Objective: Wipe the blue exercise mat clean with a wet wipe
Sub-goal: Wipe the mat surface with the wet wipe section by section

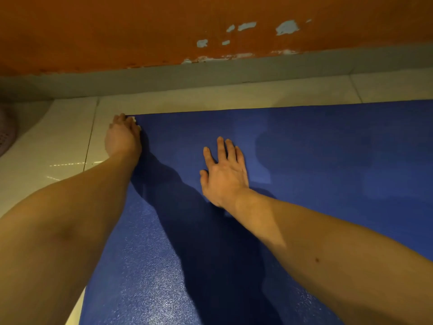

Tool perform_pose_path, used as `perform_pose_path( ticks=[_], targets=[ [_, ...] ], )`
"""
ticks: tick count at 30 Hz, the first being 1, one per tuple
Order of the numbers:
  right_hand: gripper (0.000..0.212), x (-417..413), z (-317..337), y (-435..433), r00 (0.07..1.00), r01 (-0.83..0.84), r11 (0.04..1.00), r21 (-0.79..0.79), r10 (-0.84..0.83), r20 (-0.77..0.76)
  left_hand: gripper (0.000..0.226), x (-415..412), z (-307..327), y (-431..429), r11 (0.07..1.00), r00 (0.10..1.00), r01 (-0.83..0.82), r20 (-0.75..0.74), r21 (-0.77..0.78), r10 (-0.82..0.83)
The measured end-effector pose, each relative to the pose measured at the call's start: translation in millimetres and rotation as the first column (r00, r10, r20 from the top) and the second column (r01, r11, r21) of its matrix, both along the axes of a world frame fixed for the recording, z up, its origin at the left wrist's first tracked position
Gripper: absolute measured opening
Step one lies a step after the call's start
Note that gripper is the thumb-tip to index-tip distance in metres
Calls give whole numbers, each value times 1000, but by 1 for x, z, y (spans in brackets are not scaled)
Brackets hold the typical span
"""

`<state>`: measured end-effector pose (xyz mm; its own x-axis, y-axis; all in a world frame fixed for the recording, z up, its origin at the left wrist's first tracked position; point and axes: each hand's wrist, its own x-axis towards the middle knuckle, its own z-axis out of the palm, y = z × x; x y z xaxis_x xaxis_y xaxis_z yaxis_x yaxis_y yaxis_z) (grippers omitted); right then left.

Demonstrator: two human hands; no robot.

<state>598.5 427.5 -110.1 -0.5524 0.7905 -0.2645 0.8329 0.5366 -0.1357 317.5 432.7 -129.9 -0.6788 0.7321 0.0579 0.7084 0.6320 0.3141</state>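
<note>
The blue exercise mat [316,148] lies flat on the tiled floor and fills the lower right of the head view. My left hand [123,137] is at the mat's far left corner, fingers curled over a white wet wipe [135,120]; only a small bit of the wipe shows past the fingertips. My right hand [223,170] lies flat on the mat to the right, fingers straight and spread, palm down. Darker damp patches show on the mat to the right of that hand.
Pale floor tiles [54,141] lie to the left of and beyond the mat. An orange wall [164,26] with peeling paint and a grey skirting [210,73] runs close behind the mat's far edge. A perforated pinkish object [5,134] sits at the left edge.
</note>
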Motion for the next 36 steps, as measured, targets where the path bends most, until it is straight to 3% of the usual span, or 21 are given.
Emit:
perform_pose_path(
  ticks=[5,8,12,21,25,28,30,33,36],
  targets=[
    [68,1,0,0,1000,1,1000,-18,-1,-13,41,-2,5,2,993,995,-91,-33,-70,89],
    [68,1,-2,0,1000,1,1000,-10,-1,-14,39,-1,2,3,989,996,-63,-72,-133,53],
    [68,-1,-1,-2,1000,3,1000,7,-3,6,36,10,-4,-5,996,997,-72,-4,-44,72],
    [69,-3,-4,-5,1000,3,999,53,-4,26,41,24,6,-33,977,982,188,-12,-101,-190],
    [69,-2,-4,-5,999,8,998,55,-10,34,36,3,8,-53,997,999,46,-27,-61,-47],
    [69,-5,-2,-6,999,14,999,49,-17,45,38,5,8,-61,997,996,-71,51,-17,72],
    [69,-5,-3,-5,999,21,998,57,-24,44,33,26,11,-59,999,996,37,79,14,-38],
    [69,-5,-4,-6,999,27,998,53,-29,46,40,67,11,-61,977,974,204,114,-58,-197],
    [69,-6,1,-4,998,15,999,36,-17,58,43,55,13,-75,975,976,206,82,-86,-199]
  ],
)
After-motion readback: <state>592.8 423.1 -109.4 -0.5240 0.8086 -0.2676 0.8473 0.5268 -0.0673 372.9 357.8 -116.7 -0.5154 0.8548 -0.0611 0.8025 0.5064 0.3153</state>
